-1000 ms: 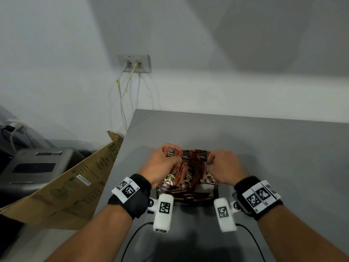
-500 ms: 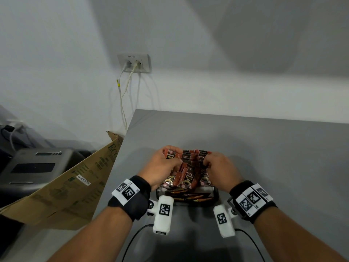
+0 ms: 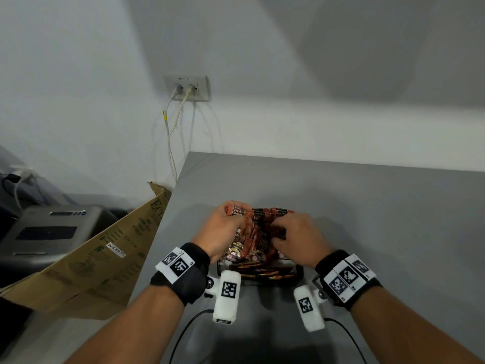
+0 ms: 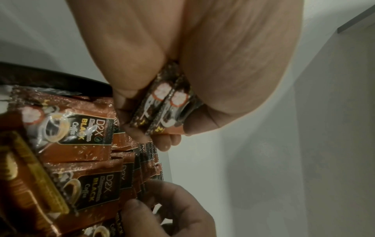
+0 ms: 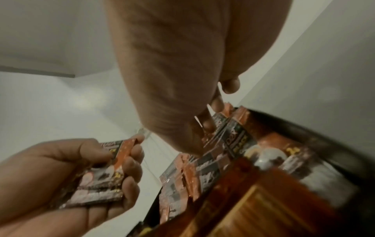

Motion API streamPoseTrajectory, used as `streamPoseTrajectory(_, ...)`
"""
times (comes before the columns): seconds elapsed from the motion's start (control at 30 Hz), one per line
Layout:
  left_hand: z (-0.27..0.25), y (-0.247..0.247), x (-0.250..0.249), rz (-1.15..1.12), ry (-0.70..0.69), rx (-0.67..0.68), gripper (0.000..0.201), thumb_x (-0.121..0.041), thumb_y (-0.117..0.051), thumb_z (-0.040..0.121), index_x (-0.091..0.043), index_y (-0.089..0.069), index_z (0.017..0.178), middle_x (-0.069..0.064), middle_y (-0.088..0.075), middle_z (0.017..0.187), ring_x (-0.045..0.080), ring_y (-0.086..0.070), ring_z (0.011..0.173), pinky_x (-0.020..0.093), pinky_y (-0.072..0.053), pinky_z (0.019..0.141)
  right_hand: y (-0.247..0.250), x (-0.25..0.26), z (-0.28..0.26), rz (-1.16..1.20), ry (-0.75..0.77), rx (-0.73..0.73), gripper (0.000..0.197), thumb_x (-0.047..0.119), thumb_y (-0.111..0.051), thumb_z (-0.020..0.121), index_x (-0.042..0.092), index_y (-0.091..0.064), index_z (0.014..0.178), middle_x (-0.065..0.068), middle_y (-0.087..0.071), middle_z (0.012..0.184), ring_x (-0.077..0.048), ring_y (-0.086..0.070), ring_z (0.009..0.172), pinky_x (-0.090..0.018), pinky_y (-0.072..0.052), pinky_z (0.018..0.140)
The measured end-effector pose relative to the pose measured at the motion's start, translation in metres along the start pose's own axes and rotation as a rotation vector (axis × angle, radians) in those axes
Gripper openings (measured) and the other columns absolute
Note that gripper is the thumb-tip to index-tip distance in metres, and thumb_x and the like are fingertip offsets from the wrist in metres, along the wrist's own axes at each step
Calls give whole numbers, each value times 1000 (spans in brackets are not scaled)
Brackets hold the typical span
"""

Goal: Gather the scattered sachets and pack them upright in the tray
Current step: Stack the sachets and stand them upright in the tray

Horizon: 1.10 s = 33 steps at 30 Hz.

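My left hand (image 4: 202,56) pinches a small stack of sachets (image 4: 162,105) edge-on between thumb and curled fingers; the left wrist view shows at least two crimped foil edges in the grip, which the head view hides behind the knuckles. My right hand (image 3: 299,239) is curled down into the standing pack (image 3: 258,232), fingertips (image 5: 205,123) between the sachet tops; whether it truly pinches one I cannot tell, the right wrist view being motion-blurred. That view does show the left hand (image 5: 67,173) from the palm side, fingers wrapped round its stack.

Sachets: glossy copper-brown foil, flat rectangles, serrated ends, black label panel. Legible on them in the left wrist view: "D2X", "BLACK", "Coffee", with a cup picture. They stand roughly upright, leaning, in a dark tray (image 3: 299,271) at the near edge of the grey table (image 3: 367,219). Only the head view shows the tray's near rim.

Further out, head view only: a cardboard sheet (image 3: 86,258) with green print left of the table, a grey machine (image 3: 47,232) beyond it, a wall socket (image 3: 187,88) with two white cables.
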State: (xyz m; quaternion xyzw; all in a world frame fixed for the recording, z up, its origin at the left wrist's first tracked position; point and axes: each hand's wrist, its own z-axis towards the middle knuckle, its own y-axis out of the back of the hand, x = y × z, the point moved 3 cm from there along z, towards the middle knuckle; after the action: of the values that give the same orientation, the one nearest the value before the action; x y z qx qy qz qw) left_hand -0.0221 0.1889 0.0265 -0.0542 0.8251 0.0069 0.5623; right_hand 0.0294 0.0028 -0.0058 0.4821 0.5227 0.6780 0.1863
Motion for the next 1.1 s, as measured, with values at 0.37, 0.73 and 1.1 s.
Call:
streamPoseTrajectory(0.37,-5,11,-4,-6,-9,-34,35,13,-48,87,-5,-64,112,13,-68,91,24,-62,77,43,-54,83,-6,18,12,-130,-41,38,26,3,-53,91,19,-69,105,-4,-66,102,-24,-54,102,-36,-46,89)
streamPoseTrajectory(0.73,-5,13,-3,-33,-19,-21,32,12,-48,89,-7,-65,109,8,-69,84,17,-64,69,31,-58,70,-7,16,22,-41,-26,-25,15,12,-58,93,21,-68,100,4,-55,94,-19,-50,94,-30,-40,78)
streamPoseTrajectory(1.1,0,14,1,11,-12,-21,30,9,-51,90,-11,-66,108,8,-71,88,21,-65,77,47,-56,86,-11,15,9,-378,64,122,33,48,-69,78,29,-58,102,8,-62,104,-18,-52,100,-37,-39,97)
